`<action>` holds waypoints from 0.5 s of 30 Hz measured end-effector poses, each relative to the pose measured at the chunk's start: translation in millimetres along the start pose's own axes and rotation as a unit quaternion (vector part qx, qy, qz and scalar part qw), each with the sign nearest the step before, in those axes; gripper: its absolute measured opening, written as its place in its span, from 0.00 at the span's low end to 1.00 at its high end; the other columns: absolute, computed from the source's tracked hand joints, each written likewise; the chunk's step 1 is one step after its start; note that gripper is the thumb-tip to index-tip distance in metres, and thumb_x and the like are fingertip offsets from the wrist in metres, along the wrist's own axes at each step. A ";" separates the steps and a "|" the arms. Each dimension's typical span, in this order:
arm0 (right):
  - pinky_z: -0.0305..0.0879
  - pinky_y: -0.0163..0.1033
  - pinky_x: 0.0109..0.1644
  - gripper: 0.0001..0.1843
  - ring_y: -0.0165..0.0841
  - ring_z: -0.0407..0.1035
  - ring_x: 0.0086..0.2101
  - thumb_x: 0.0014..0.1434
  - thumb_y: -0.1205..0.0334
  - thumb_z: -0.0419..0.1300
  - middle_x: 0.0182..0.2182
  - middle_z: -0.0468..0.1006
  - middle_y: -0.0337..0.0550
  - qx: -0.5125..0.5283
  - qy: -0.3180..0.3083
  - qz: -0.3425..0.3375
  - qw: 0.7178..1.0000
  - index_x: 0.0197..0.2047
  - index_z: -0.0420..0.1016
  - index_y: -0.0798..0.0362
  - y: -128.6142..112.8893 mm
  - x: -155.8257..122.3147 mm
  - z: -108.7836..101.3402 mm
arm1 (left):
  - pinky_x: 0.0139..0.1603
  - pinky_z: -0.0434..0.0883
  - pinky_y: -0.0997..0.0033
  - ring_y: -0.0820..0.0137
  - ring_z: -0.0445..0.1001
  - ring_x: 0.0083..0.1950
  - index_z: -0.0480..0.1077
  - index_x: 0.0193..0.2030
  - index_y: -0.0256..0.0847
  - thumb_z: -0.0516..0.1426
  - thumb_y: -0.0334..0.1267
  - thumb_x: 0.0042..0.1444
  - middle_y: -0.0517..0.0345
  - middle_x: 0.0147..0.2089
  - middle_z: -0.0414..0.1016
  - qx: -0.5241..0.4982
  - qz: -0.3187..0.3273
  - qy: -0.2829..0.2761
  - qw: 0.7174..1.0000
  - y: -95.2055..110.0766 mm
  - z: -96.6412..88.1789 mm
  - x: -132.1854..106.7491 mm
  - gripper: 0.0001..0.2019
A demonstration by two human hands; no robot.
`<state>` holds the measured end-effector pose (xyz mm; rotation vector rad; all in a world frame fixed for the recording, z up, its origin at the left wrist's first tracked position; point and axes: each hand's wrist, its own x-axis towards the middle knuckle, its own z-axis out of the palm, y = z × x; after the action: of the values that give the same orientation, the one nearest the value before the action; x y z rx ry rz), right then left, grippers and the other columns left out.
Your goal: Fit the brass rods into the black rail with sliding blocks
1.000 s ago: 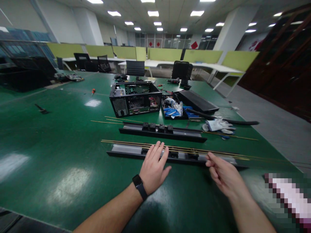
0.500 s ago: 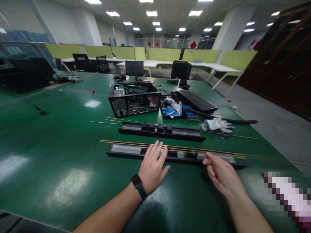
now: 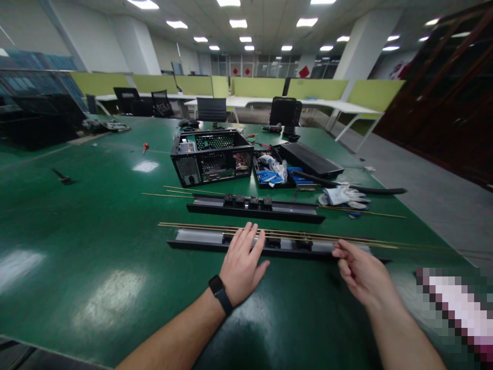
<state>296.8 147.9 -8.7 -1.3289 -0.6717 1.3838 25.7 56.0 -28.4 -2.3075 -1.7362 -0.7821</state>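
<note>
In front of me lies a long black channel (image 3: 208, 245) with a pale inner strip and small black blocks in it. Several thin brass rods (image 3: 192, 226) run lengthwise over it. My left hand (image 3: 242, 262), with a dark watch (image 3: 217, 288) on the wrist, rests palm down with fingers stretched out across the rods and channel. Near the channel's right part, my right hand (image 3: 360, 270) has thumb and index finger pinched on one brass rod; its other fingers are curled. Behind lies a second black channel (image 3: 285, 213) with several black blocks (image 3: 253, 202) on it.
An open black computer case (image 3: 213, 154) stands farther back. To its right are a tray with blue-and-white gloves (image 3: 273, 169), a black panel (image 3: 311, 159) and more gloves (image 3: 344, 196). An orange-handled tool (image 3: 145, 147) lies left on the green table (image 3: 96, 216).
My right hand has slid a little to the right, and the rod in its pinch has shifted right with it. My left hand stays spread over the rods.
</note>
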 end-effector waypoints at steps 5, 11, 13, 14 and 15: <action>0.42 0.25 0.07 0.08 0.21 0.53 0.10 0.52 0.64 0.67 0.22 0.75 0.41 0.001 0.021 0.000 1.000 0.32 0.74 0.58 -5.7 -2.6 0.2 | 0.72 0.53 0.44 0.54 0.45 0.76 0.52 0.71 0.35 0.56 0.39 0.62 0.39 0.72 0.54 0.002 0.005 0.008 1.000 0.0 0.5 0.0 0.32; 0.43 0.25 0.07 0.06 0.21 0.53 0.10 0.53 0.65 0.66 0.22 0.75 0.41 0.014 0.038 0.002 0.999 0.31 0.73 0.57 -11.9 -3.9 -3.2 | 0.72 0.52 0.44 0.54 0.44 0.76 0.52 0.71 0.34 0.56 0.39 0.62 0.39 0.73 0.52 0.005 0.004 0.005 1.000 0.7 0.3 -0.1 0.32; 0.43 0.25 0.07 0.08 0.21 0.54 0.10 0.53 0.62 0.67 0.22 0.75 0.41 0.007 0.047 -0.001 0.999 0.32 0.72 0.56 -11.7 -3.1 -4.2 | 0.71 0.54 0.44 0.54 0.45 0.75 0.52 0.71 0.36 0.56 0.39 0.61 0.39 0.73 0.53 0.001 0.005 0.008 1.000 0.8 0.4 0.2 0.33; 0.43 0.25 0.07 0.10 0.21 0.54 0.10 0.53 0.59 0.67 0.21 0.75 0.41 0.000 0.049 -0.002 0.999 0.32 0.72 0.56 -11.0 -2.8 -4.3 | 0.71 0.54 0.43 0.54 0.45 0.75 0.51 0.71 0.36 0.56 0.38 0.61 0.39 0.73 0.53 -0.003 0.004 0.010 1.000 0.8 0.6 0.3 0.33; 0.43 0.25 0.07 0.13 0.21 0.54 0.10 0.53 0.57 0.68 0.21 0.74 0.41 -0.011 0.049 -0.004 0.999 0.32 0.72 0.56 -9.9 -2.4 -4.3 | 0.71 0.54 0.43 0.53 0.45 0.75 0.50 0.72 0.37 0.57 0.38 0.61 0.40 0.73 0.53 -0.005 0.003 0.010 1.000 0.8 0.9 0.4 0.34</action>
<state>303.4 147.5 0.2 -1.3999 -0.6268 1.2987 26.8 56.5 -28.8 -2.3017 -1.7206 -0.8134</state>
